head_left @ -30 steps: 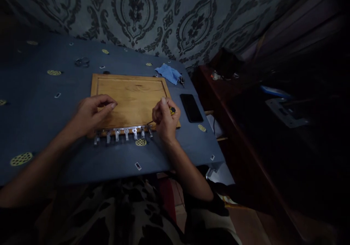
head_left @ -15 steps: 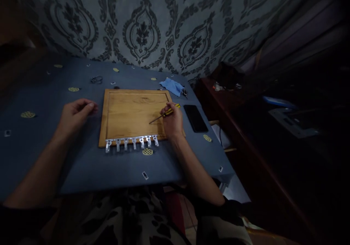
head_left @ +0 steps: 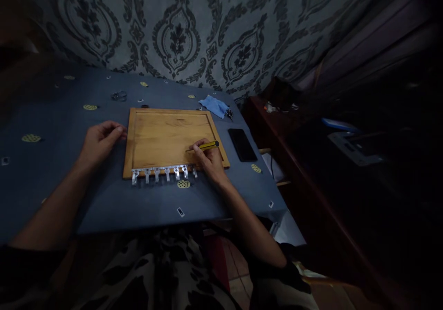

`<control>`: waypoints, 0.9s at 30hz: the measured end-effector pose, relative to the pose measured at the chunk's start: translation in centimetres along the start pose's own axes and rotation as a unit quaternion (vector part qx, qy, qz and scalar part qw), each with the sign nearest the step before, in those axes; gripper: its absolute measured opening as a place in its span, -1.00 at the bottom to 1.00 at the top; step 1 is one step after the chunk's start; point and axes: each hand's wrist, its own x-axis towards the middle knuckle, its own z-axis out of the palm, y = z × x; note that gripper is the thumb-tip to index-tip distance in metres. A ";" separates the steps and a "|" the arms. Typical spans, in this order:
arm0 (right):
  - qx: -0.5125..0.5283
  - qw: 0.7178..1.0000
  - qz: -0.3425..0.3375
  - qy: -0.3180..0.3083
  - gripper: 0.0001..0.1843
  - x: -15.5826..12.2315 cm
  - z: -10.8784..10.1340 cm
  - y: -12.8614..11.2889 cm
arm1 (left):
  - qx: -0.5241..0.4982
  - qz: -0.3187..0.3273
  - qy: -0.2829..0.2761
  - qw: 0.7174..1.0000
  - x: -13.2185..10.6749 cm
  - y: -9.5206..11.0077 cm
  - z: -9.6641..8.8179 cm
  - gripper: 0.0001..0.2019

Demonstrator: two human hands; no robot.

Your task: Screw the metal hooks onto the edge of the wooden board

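Note:
My right hand [head_left: 209,161] is closed around a screwdriver [head_left: 209,146] with a yellow and black handle. Its shaft points left over a framed wooden board [head_left: 162,134] lying on the table. Along the board's near edge runs a shiny metal rail with several hooks [head_left: 157,171], its right end partly behind my right hand. At the board's left edge is my left hand [head_left: 100,141], thumb and curled fingers drawn together. The fingertips look very near or against the edge; whether they pinch something small is hidden.
A black phone [head_left: 242,145] lies right of the board. Behind it are a blue cloth [head_left: 214,105] and scissors [head_left: 230,113]. A small dark metal item [head_left: 119,96] sits at the back left. A reddish-brown wooden surface [head_left: 268,118] stands beyond the table's right side.
My right hand has moved left and turned the screwdriver, so its handle now lies more level. My left hand has come closer to the board's left edge. The view has shifted slightly.

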 end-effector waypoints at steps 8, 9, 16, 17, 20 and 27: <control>-0.023 0.999 0.030 -0.026 -0.59 -2.2 -0.7 -1.0 | 0.026 0.030 -0.014 0.999 0.3 -1.0 0.3 -0.75; -0.015 0.999 0.032 -0.026 -0.59 -2.4 -0.7 -1.0 | 0.034 0.037 -0.016 0.999 0.2 -1.0 0.2 -0.75; 0.066 0.996 0.012 0.066 -0.73 -3.2 -0.8 -0.8 | 0.106 0.107 -0.037 0.988 -2.2 0.5 1.2 -0.76; 0.090 0.992 0.013 0.087 -0.75 -3.3 -0.8 -0.9 | 0.138 0.161 -0.060 0.975 -2.7 0.9 1.6 -0.74; 0.140 0.981 0.018 0.136 -0.76 -3.4 -0.8 -1.6 | 0.178 0.309 -0.155 0.921 -4.0 1.6 3.3 -0.71; 0.174 0.973 0.033 0.148 -0.69 -3.0 -0.7 -3.3 | 0.225 0.378 -0.190 0.878 -4.1 0.7 4.5 -0.68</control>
